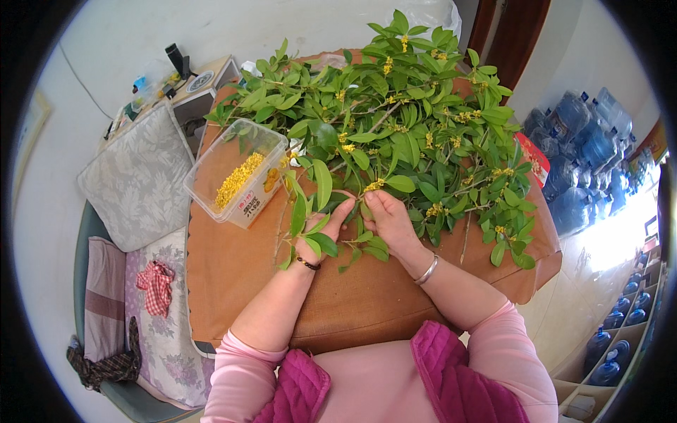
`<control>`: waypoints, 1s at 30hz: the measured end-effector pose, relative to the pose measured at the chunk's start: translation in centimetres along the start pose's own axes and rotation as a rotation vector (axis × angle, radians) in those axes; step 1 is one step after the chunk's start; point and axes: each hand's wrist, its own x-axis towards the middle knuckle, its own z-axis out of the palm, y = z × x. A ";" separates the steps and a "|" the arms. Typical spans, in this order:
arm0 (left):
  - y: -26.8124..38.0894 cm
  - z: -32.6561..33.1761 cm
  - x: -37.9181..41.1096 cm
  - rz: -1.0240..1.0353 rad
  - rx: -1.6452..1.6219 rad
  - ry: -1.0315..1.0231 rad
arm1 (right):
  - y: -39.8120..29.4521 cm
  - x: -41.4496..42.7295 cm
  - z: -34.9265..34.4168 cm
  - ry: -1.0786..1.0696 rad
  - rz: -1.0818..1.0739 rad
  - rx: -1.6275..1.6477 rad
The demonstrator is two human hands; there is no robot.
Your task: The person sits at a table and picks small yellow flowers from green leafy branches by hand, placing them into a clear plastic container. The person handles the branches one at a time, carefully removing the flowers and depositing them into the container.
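My left hand point(327, 226) holds a leafy osmanthus sprig point(322, 185), whose leaves cover part of the hand and wrist. At the sprig's stem, just below a yellow flower cluster point(374, 185), the thumb and fingertips of my right hand point(390, 218) pinch together. What exactly lies between those fingertips is too small to tell. Beyond both hands spreads a heap of cut osmanthus branches point(407, 119), green with small yellow blossoms. Left of the heap, a clear plastic tub point(259, 203) stands tilted and holds loose yellow flowers point(238, 180).
A brown cloth point(365, 296) covers the table. Beside it on the left stand a cushion point(137, 177) and a couch with a red checked cloth point(155, 288). A red and white packet point(531, 158) lies at the right edge. Large blue water bottles point(571, 153) are stacked farther right.
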 end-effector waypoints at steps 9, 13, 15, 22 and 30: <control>-0.5 -1.2 0.8 -0.143 -0.436 -0.111 | -1.3 -0.3 0.0 -0.103 -0.010 0.161; -0.6 -1.2 1.1 -0.160 -0.512 -0.169 | -1.1 -0.2 0.0 -0.104 -0.013 0.153; -0.4 -1.1 1.0 -0.161 -0.511 -0.148 | -1.3 -0.3 0.1 -0.095 0.013 0.151; 0.7 -1.3 0.5 -0.110 -0.299 -0.046 | -1.8 -0.3 -0.7 -0.051 0.062 0.196; 1.2 0.7 -0.8 0.385 0.240 -0.020 | -2.9 -0.4 -0.2 0.176 0.202 0.227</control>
